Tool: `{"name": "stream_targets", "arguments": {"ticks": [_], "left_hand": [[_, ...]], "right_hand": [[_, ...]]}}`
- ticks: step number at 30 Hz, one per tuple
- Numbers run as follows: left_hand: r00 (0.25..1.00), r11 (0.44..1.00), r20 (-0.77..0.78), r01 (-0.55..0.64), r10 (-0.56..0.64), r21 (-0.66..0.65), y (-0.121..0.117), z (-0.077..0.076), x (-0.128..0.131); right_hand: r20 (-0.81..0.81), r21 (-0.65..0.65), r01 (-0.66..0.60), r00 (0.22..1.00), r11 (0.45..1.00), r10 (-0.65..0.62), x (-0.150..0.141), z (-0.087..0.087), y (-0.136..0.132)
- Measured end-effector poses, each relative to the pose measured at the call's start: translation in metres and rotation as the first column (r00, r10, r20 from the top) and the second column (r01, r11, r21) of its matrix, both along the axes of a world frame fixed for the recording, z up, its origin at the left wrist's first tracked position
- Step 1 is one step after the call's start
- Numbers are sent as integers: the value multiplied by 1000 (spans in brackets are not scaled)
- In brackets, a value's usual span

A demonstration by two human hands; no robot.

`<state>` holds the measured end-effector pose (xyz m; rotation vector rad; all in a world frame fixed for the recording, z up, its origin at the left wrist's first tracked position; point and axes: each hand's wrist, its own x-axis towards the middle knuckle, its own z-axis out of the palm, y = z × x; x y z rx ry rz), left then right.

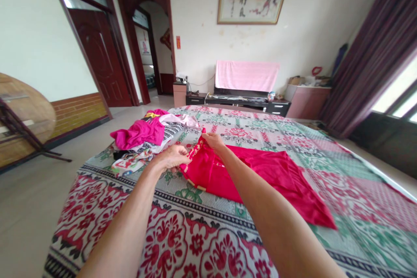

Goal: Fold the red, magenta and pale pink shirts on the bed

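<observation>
A long red garment (260,163) lies stretched out across a patterned bedspread (195,234), its wide end toward the right. Pale gold trim runs along its left end; whether it is a dress or trousers I cannot tell. My left hand (174,156) pinches the trimmed edge at the near left. Farther up the same end, my right hand (213,140) grips the cloth, and a small red tip sticks up beyond the fingers. My right forearm crosses over and hides part of the garment.
Left of my hands is a loose pile of clothes (143,134), magenta, pink and patterned. A low black TV stand (228,100) with a pink cloth (247,75) above it stands against the far wall. A folded round table (26,121) leans at left; purple curtains (368,47) hang at right.
</observation>
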<state>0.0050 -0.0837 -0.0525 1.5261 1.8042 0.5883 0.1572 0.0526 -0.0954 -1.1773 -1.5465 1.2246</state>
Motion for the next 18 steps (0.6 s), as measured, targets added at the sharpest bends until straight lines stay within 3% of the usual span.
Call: {"name": "stream_targets", "arguments": {"ticks": [5,9,13,18], "left_hand": [[969,985,193,131,-151,114,-6,13,47],[934,961,258,199,-246,194,-13,18,87],[910,943,276,257,-310,210,-11,4,118],[918,920,156,329,-365,214,-6,-22,144]], "right_hand": [[-143,-44,5,990,999,-12,46,16,-1],[-285,-86,19,957,996,-43,86,19,-5],[-315,-109,24,947,994,-57,123,15,-16],[-134,-83,160,976,984,-170,150,-6,-30]]}}
